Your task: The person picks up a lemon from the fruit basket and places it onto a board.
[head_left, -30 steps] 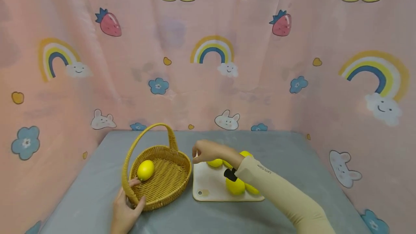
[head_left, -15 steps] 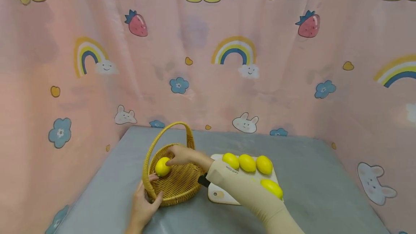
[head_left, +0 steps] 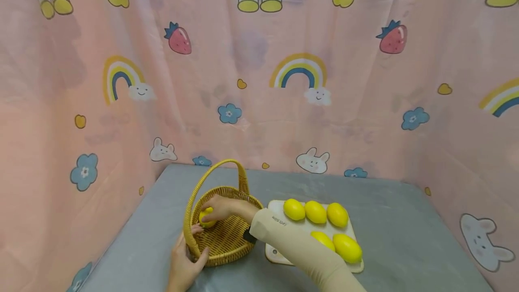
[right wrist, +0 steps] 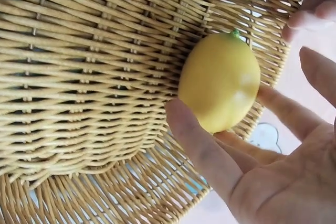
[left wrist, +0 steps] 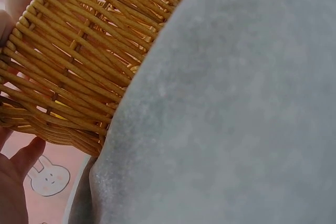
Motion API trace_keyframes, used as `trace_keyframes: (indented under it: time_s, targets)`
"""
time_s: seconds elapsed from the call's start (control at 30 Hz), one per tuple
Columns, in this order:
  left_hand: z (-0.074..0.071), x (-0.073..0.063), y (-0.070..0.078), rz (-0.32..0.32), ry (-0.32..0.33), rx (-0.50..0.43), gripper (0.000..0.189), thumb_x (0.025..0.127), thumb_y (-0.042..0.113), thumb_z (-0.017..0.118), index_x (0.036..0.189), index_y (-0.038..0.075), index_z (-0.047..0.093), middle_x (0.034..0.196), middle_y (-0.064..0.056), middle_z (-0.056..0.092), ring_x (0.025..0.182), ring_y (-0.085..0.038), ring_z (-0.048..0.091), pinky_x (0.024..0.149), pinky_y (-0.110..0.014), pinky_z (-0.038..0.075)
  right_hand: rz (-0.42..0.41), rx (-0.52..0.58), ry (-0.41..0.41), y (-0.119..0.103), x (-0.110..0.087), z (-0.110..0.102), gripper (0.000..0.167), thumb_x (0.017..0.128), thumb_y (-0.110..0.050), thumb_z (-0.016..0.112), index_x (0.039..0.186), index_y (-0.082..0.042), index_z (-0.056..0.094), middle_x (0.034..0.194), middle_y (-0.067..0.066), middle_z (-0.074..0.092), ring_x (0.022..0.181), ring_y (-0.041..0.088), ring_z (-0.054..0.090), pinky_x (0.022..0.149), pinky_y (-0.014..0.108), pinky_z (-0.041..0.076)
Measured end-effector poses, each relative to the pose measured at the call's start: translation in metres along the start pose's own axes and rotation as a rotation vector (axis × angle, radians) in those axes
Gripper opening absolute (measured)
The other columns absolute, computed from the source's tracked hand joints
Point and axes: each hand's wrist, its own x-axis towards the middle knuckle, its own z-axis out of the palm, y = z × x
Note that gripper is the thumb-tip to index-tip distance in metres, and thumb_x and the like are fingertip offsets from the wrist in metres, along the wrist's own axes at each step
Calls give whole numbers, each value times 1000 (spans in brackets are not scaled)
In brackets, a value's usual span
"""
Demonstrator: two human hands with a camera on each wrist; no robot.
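A round wicker basket [head_left: 227, 240] with a tall arched handle stands at the left of the table. My left hand [head_left: 184, 260] holds its near left rim, thumb and fingers on either side of the wall. Inside, against the left wall, lies one yellow lemon [head_left: 206, 215]. My right hand [head_left: 220, 206] reaches into the basket and has its thumb and fingers around that lemon, partly hiding it in the head view. The right wrist view shows the lemon [right wrist: 220, 82] with its green stem tip, fingertips at its sides.
A white cutting board [head_left: 279, 256] is right of the basket, partly under my right sleeve. Three lemons [head_left: 315, 212] line its far side, with more lemons [head_left: 347, 248] near the front. A pink patterned curtain [head_left: 259, 139] surrounds the grey table [head_left: 389, 220].
My right hand has moved left from above the board's far left corner into the basket and around the lemon. The left hand keeps its hold on the rim. The head view has shifted.
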Motion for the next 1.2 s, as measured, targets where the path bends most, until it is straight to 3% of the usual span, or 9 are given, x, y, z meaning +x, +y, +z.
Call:
trace_keyframes:
  time_s: [0.13, 0.3, 0.47, 0.7, 0.9, 1.03, 1.2]
  targets:
    - [1, -1, 1, 2, 7, 1, 50, 69, -13, 82, 115, -1, 64, 115, -11, 64, 113, -25, 58, 97, -9, 40, -97, -18, -14, 0, 1, 2, 35, 102, -26, 59, 132, -8, 65, 135, 6, 61, 126, 18, 54, 100, 25, 48]
    - [2, -1, 0, -25, 20, -13, 54, 67, -14, 83, 115, 3, 65, 115, -11, 65, 113, -31, 58, 98, -9, 39, -138, -14, -16, -1, 1, 2, 20, 98, -16, 66, 113, -7, 75, 115, 2, 71, 104, 11, 65, 79, 15, 52]
    - [1, 1, 2, -43, 19, 5, 52, 68, -13, 84, 114, 3, 65, 116, -14, 64, 113, -31, 59, 98, -6, 36, -60, -59, -19, -1, -3, 2, 28, 89, -1, 72, 115, -10, 74, 121, 2, 68, 114, 14, 62, 85, 19, 54]
    - [0, 1, 3, -10, 14, 13, 52, 70, -10, 83, 116, 4, 65, 117, -12, 64, 116, -27, 58, 100, -6, 35, 29, -124, -118, -6, -6, 5, 41, 85, -1, 77, 123, -13, 69, 126, -1, 63, 113, 11, 58, 84, 20, 53]
    - [3, -3, 2, -8, 13, 7, 52, 68, -11, 84, 115, 3, 64, 118, -13, 64, 115, -22, 57, 99, -5, 35, 19, -179, -183, -5, -13, 10, 43, 83, -6, 80, 124, -16, 70, 128, -4, 61, 121, 11, 55, 94, 22, 50]
    - [4, -5, 1, -16, 18, -19, 53, 67, -14, 84, 114, 2, 65, 117, -15, 64, 114, -22, 57, 99, -5, 35, -52, -125, -178, -1, -23, -5, 45, 84, -8, 79, 127, -13, 69, 129, -2, 61, 118, 9, 55, 91, 20, 49]
    - [2, 0, -2, 20, 40, -4, 55, 62, -18, 82, 112, -2, 65, 115, -19, 64, 112, -26, 57, 101, -6, 33, -145, 70, -126, 17, -49, -42, 45, 86, -6, 76, 130, -7, 65, 129, 6, 61, 98, 10, 54, 76, 19, 50]
